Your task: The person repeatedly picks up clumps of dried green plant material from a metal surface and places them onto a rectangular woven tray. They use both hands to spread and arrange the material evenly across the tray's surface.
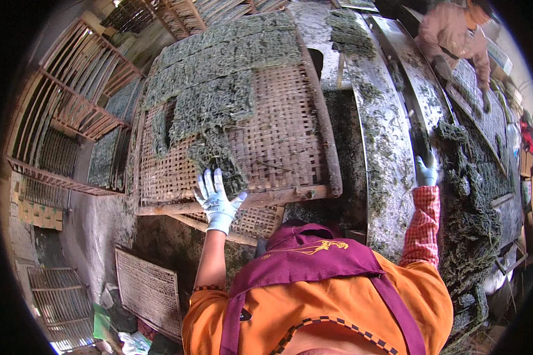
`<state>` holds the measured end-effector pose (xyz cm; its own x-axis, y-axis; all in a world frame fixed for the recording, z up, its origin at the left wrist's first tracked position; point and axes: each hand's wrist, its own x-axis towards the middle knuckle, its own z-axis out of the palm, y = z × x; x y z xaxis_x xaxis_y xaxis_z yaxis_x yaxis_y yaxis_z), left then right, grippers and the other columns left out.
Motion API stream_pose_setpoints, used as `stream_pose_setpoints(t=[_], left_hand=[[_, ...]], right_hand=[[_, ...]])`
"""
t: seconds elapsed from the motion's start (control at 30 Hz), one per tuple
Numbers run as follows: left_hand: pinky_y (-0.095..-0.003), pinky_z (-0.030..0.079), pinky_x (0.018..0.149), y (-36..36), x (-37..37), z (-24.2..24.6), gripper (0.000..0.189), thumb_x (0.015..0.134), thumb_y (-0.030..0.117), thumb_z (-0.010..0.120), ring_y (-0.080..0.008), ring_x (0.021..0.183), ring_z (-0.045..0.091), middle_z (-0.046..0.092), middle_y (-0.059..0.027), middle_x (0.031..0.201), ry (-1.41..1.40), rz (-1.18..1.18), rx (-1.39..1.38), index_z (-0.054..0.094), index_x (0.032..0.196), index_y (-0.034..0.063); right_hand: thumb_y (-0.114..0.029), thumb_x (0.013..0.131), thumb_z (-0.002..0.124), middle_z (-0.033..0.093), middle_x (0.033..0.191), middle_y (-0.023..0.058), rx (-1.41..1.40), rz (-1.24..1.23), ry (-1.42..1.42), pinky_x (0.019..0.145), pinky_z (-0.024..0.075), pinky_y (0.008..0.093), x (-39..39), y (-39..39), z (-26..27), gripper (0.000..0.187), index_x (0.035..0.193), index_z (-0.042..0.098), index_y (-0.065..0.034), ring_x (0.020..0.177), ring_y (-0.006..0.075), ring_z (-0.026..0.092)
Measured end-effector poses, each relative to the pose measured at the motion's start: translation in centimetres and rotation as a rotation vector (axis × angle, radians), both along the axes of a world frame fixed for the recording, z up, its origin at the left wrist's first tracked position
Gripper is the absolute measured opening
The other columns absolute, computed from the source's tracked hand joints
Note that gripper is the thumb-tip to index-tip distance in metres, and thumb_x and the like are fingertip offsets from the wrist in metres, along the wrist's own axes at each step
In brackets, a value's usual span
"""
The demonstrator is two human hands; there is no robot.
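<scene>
My left hand (216,199), in a pale work glove, lies spread at the near edge of a wood-framed woven bamboo tray (275,128). Its fingers touch a narrow strip of stringy dark green seaweed-like material (215,155). Wider mats of the same material (222,62) cover the far part of the tray, and bare weave shows at the right and near side. To the right, my right hand (426,171), gloved too, reaches over a metal-edged channel beside a large dark green heap (468,195). Blur hides whether it grips anything.
A co-worker (457,40) leans over another tray (484,106) at the upper right. A long metal-topped bench (382,124) with green scraps runs between the tray and the channel. Wooden racks (84,88) holding trays stand at the left. A woven panel (149,288) leans at the lower left.
</scene>
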<state>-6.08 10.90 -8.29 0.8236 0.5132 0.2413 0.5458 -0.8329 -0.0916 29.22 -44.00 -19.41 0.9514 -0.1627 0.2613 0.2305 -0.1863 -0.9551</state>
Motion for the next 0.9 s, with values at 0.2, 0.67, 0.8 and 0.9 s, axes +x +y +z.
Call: stream_pose_setpoints(t=[0.2,0.67,0.8,0.9], left_hand=[[-0.0535,0.026,0.112,1.6,-0.1,-2.4,0.092,0.076,0.067,0.059,-0.0447,0.134,0.029,0.035,-0.0183,0.146,-0.396,-0.175,-0.068,0.035,0.145,0.0109],[-0.0562,0.027,0.11,2.9,-0.9,-3.2,0.077,0.086,0.04,0.065,-0.0457,0.134,0.03,0.037,-0.021,0.144,-0.469,-0.358,-0.16,0.031,0.144,0.0028],[-0.0561,0.031,0.107,3.3,-0.6,-3.1,0.065,0.093,0.047,0.055,-0.043,0.13,0.036,0.043,-0.0212,0.139,-0.487,-0.372,-0.14,0.043,0.136,-0.0003],[-0.0503,0.034,0.107,2.9,-0.7,-1.5,0.056,0.093,0.032,0.059,-0.0385,0.127,0.044,0.047,-0.023,0.137,-0.691,-0.361,-0.241,0.047,0.134,-0.0033]], right_hand=[[-0.004,0.087,0.065,0.06,0.122,0.0113,-0.139,0.936,-0.147,0.098,0.0461,0.0325,-14.0,29.3,10.7,0.045,0.13,0.051,-0.0022,0.115,0.0195,0.056],[-0.021,0.077,0.077,0.065,0.115,0.0078,0.131,0.944,0.325,0.087,0.0514,0.0327,-17.6,38.3,8.4,0.061,0.131,0.052,-0.0056,0.098,0.0162,0.062],[-0.012,0.081,0.073,0.063,0.113,0.0104,0.519,0.756,0.517,0.081,0.054,0.0332,-14.4,23.1,9.8,0.059,0.135,0.049,-0.007,0.097,0.0188,0.062],[-0.006,0.082,0.07,0.064,0.109,0.0114,0.633,0.389,0.478,0.078,0.0564,0.0368,-12.3,12.6,9.4,0.056,0.133,0.048,-0.0029,0.095,0.02,0.064]])
